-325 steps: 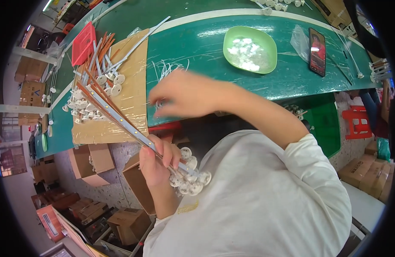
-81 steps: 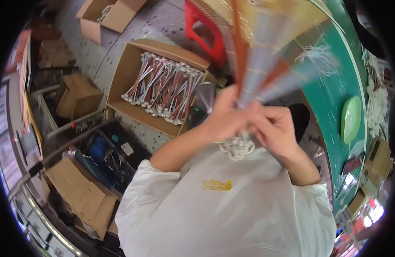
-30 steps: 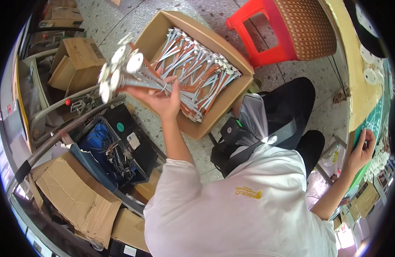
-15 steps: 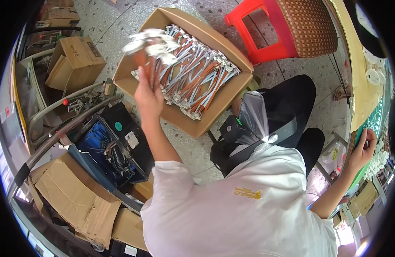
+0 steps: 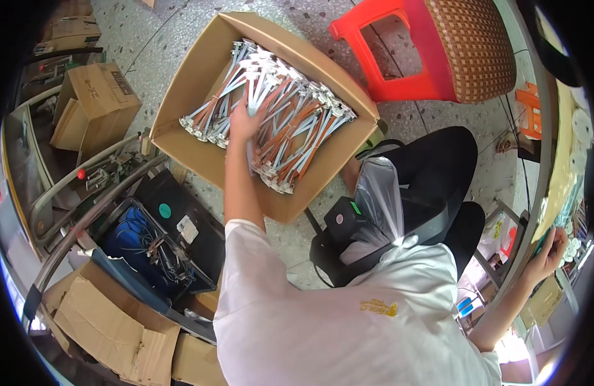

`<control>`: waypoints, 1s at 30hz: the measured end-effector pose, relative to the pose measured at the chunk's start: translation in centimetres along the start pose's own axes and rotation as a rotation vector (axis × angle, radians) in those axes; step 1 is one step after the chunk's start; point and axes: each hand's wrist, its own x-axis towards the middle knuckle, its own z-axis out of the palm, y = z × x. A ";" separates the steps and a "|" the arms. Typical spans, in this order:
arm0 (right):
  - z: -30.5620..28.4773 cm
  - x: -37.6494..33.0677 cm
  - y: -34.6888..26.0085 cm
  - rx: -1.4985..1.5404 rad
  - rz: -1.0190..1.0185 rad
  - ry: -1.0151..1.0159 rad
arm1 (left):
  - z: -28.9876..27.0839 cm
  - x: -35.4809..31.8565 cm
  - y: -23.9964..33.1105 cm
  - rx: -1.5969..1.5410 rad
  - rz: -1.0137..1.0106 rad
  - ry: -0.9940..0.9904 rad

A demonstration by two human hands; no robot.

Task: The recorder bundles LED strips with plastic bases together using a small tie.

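A cardboard box (image 5: 193, 67) on the floor ahead holds many bundles of thin wires (image 5: 303, 132), brown and pale grey-blue, with white connectors at their ends. My left hand (image 5: 245, 121) reaches over the near side into it, closed round a wire bundle (image 5: 261, 77) whose white ends fan out beyond my fingers. That bundle rests on the others in the box. Far to the right, my right hand (image 5: 545, 257) is at the edge of a workbench (image 5: 554, 193), its fingers curled beside small white parts (image 5: 570, 251). Whatever those fingers hold is hidden.
A red stool (image 5: 368, 38) with a woven seat cover stands beyond the box. Left are a metal rail (image 5: 84, 212), a black crate (image 5: 200, 251) with blue cable, and cardboard boxes (image 5: 104, 103). A clear plastic bag (image 5: 380, 193) and black case lie by my legs.
My left hand has come down from above the box's left side with the wire bundle and now has it among the others. The right hand stays at the workbench, and the view has shifted slightly.
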 end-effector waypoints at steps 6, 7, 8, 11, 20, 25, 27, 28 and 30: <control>-0.4 -0.3 -0.9 -0.104 0.053 0.007 | 4.0 3.7 1.8 0.556 -0.367 -0.252; -0.4 -0.2 -0.8 -0.098 0.058 0.023 | 5.2 4.0 0.9 0.578 -0.316 -0.233; -0.9 -0.5 -1.1 -0.100 0.071 0.029 | 6.1 3.5 0.4 0.602 -0.267 -0.230; -1.4 -0.4 -0.8 -0.145 0.084 0.019 | 8.9 5.5 -0.7 0.496 -0.369 -0.289; -0.8 -0.7 -1.5 -0.112 0.182 0.138 | 13.2 5.0 2.1 0.391 -0.405 -0.151; 0.6 0.1 -3.3 -0.183 0.131 0.033 | 14.6 3.0 3.3 0.385 -0.318 -0.261; -0.7 0.3 -2.1 -0.242 0.084 0.007 | 16.0 3.4 2.4 0.394 -0.329 -0.264; -1.5 0.2 -1.6 -0.305 0.040 -0.020 | 16.4 3.7 2.3 0.559 -0.363 -0.210; -0.4 -0.3 -2.9 -0.237 0.064 -0.015 | 16.4 4.9 2.1 0.710 -0.389 -0.233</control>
